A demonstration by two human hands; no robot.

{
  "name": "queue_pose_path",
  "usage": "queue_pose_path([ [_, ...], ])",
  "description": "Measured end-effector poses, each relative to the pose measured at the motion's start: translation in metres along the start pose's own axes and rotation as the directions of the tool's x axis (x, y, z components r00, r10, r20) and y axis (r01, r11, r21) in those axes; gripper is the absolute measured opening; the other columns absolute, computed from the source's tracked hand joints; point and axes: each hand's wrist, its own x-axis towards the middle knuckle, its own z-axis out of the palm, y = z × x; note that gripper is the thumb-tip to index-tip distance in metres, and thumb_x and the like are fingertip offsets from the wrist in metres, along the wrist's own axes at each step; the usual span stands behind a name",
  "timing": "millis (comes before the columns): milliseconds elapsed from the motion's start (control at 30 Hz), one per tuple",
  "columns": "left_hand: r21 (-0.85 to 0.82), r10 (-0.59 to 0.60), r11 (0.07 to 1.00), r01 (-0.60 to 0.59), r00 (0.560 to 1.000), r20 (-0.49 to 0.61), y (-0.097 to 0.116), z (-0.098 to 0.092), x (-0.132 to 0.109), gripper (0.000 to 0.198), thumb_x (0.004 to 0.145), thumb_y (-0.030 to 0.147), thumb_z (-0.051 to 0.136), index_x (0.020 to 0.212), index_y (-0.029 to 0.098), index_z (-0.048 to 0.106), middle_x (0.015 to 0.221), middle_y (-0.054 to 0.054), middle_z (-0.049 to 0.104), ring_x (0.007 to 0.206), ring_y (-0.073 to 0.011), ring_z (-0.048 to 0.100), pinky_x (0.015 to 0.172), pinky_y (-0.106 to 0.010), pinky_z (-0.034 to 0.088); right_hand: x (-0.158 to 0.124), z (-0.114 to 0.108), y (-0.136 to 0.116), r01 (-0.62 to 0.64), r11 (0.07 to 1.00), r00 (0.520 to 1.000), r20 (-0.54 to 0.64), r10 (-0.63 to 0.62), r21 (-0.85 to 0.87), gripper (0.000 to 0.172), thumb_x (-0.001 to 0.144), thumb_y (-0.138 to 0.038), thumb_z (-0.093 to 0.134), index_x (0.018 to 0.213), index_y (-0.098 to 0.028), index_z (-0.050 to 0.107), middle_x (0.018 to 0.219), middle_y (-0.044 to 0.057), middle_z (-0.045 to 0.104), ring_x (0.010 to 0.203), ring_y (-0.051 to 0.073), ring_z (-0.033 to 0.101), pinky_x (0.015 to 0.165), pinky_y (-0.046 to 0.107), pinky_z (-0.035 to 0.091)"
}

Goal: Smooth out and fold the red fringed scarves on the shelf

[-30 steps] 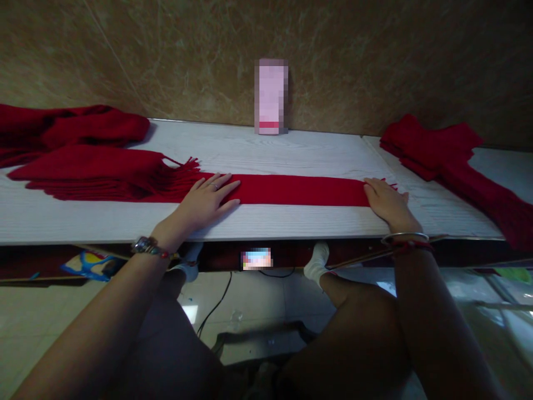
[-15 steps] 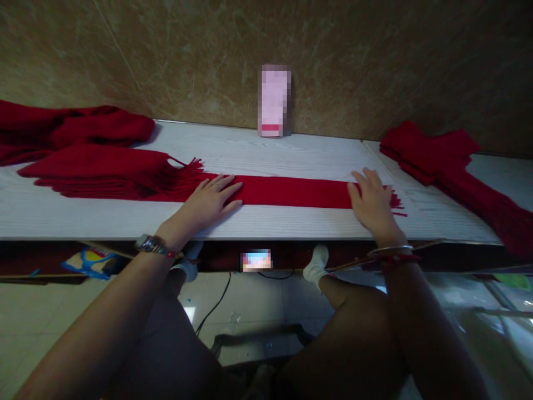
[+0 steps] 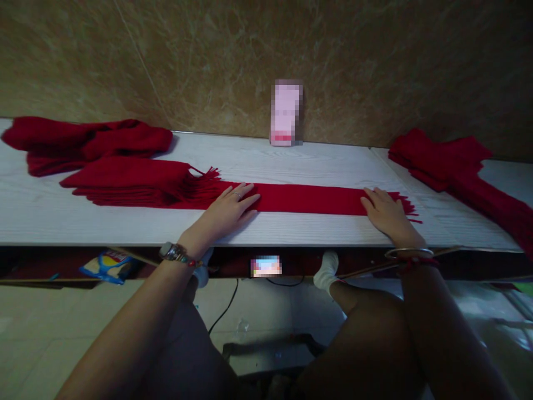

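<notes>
A long red scarf [image 3: 310, 198] lies flat across the white table [image 3: 291, 164], its fringe showing at the right end. My left hand [image 3: 231, 208] rests flat on the scarf near its middle, fingers stretched out. My right hand [image 3: 385, 214] lies flat on the scarf's right end, just left of the fringe, fingers out. A stack of folded red scarves [image 3: 133, 180] with fringe sits to the left, touching the flat scarf's left end.
More red scarves are piled at the far left back [image 3: 87, 141] and at the right [image 3: 449, 161]. A pink box [image 3: 286, 114] stands against the brown wall. Below the table edge are my knees, the tiled floor and a cable.
My right hand slid left along the scarf and then back to its right end. The view shifted, so everything sits slightly lower and further right. My left hand stayed flat.
</notes>
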Motion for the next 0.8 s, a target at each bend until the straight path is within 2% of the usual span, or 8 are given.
queue_pose_path([
  [100, -0.028, 0.029, 0.999, -0.034, 0.984, -0.174, -0.004, -0.018, -0.01, 0.037, 0.091, 0.028, 0.039, 0.123, 0.023, 0.058, 0.144, -0.007, 0.043, 0.137, -0.0246, 0.032, 0.111, -0.05, 0.026, 0.001, -0.001, -0.016, 0.085, 0.996, 0.989, -0.126, -0.08, 0.036, 0.046, 0.089, -0.034, 0.034, 0.126, -0.017, 0.055, 0.139, 0.016, 0.048, 0.132, 0.032, 0.038, 0.105, 0.061, 0.028],
  [167, -0.044, -0.095, 0.995, 0.085, 0.943, -0.318, -0.01, -0.032, -0.021, 0.037, 0.091, 0.025, 0.038, 0.122, 0.027, 0.058, 0.142, -0.004, 0.046, 0.136, -0.0238, 0.032, 0.111, -0.052, 0.025, 0.002, -0.003, -0.04, 0.184, 0.979, 0.972, -0.164, -0.168, 0.091, 0.042, 0.089, -0.032, 0.037, 0.123, -0.019, 0.058, 0.137, 0.013, 0.05, 0.132, 0.029, 0.039, 0.106, 0.057, 0.03],
  [233, -0.077, -0.252, 0.967, 0.244, 0.861, -0.442, -0.02, -0.043, -0.034, 0.037, 0.091, 0.024, 0.036, 0.122, 0.028, 0.057, 0.139, -0.004, 0.048, 0.136, -0.0224, 0.033, 0.111, -0.05, 0.026, 0.004, -0.005, -0.072, 0.308, 0.939, 0.944, -0.17, -0.281, 0.155, 0.04, 0.089, -0.029, 0.038, 0.121, -0.019, 0.059, 0.136, 0.012, 0.052, 0.131, 0.026, 0.041, 0.107, 0.052, 0.033],
  [367, -0.162, -0.477, 0.858, 0.487, 0.64, -0.602, -0.05, -0.051, -0.061, 0.041, 0.093, 0.031, 0.03, 0.124, 0.018, 0.055, 0.137, -0.01, 0.048, 0.133, -0.0229, 0.036, 0.112, -0.042, 0.029, 0.005, -0.003, -0.146, 0.546, 0.793, 0.836, -0.128, -0.533, 0.269, 0.04, 0.088, -0.027, 0.044, 0.124, -0.017, 0.058, 0.135, 0.013, 0.053, 0.129, 0.024, 0.044, 0.108, 0.047, 0.034],
  [467, -0.24, -0.619, 0.745, 0.622, 0.512, -0.595, -0.077, -0.045, -0.079, 0.045, 0.094, 0.037, 0.028, 0.13, 0.018, 0.048, 0.142, -0.009, 0.042, 0.132, -0.0275, 0.037, 0.11, -0.045, 0.031, 0.006, 0.002, -0.206, 0.657, 0.679, 0.739, -0.102, -0.666, 0.327, 0.044, 0.087, -0.028, 0.048, 0.129, -0.017, 0.053, 0.137, 0.013, 0.051, 0.129, 0.025, 0.043, 0.109, 0.047, 0.033],
  [567, -0.314, -0.719, 0.641, 0.7, 0.406, -0.564, -0.099, -0.035, -0.091, 0.052, 0.094, 0.04, 0.027, 0.135, 0.011, 0.042, 0.143, -0.016, 0.039, 0.131, -0.0327, 0.037, 0.109, -0.05, 0.032, 0.003, 0.006, -0.266, 0.702, 0.62, 0.692, -0.131, -0.71, 0.35, 0.057, 0.085, -0.031, 0.055, 0.137, -0.011, 0.043, 0.142, 0.018, 0.044, 0.133, 0.027, 0.038, 0.109, 0.047, 0.031],
  [633, -0.287, -0.736, 0.605, 0.743, 0.384, -0.557, -0.109, -0.027, -0.098, 0.056, 0.095, 0.043, 0.023, 0.14, 0.012, 0.034, 0.147, -0.016, 0.032, 0.135, -0.0332, 0.032, 0.11, -0.05, 0.03, 0.0, 0.008, -0.302, 0.726, 0.589, 0.669, -0.165, -0.725, 0.355, 0.064, 0.084, -0.033, 0.058, 0.14, -0.014, 0.037, 0.146, 0.017, 0.039, 0.135, 0.03, 0.034, 0.109, 0.05, 0.031],
  [800, -0.229, -0.676, 0.648, 0.726, 0.41, -0.613, -0.118, -0.016, -0.105, 0.056, 0.095, 0.049, 0.023, 0.148, 0.032, 0.016, 0.156, -0.005, 0.016, 0.142, -0.0318, 0.016, 0.112, -0.052, 0.027, -0.003, 0.013, -0.357, 0.817, 0.516, 0.562, -0.149, -0.814, 0.258, 0.058, 0.082, -0.021, 0.057, 0.138, -0.017, 0.04, 0.148, 0.016, 0.036, 0.135, 0.032, 0.033, 0.108, 0.055, 0.029],
])
